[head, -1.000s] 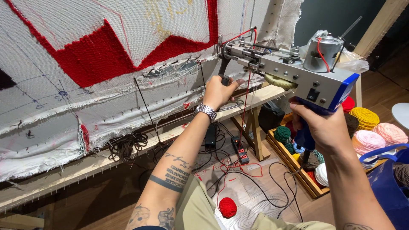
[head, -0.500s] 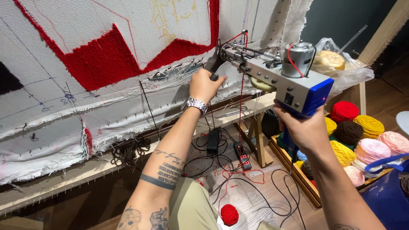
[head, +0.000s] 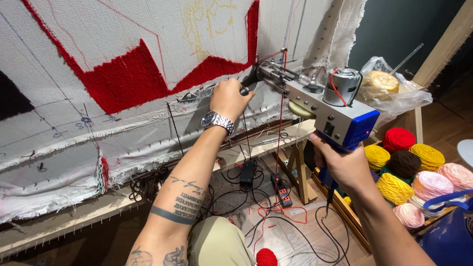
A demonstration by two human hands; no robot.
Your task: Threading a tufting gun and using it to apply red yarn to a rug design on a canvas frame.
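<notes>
A grey and blue tufting gun with a round motor on top points left at a stretched white cloth that bears a tufted red shape. My left hand, a metal watch on its wrist, grips the gun's black front handle close to the cloth. My right hand holds the rear grip under the blue end. A red yarn strand runs down from the gun's tip, which touches the cloth by the red area's lower right edge.
A wooden frame rail runs below the cloth. Yarn balls in red, yellow, brown and pink fill a box at right, a plastic bag above them. Cables and power strips lie on the floor beside a red yarn ball.
Both hands have carried the gun up and to the left, so its tip now meets the cloth at the red area's edge. The view has tilted upward.
</notes>
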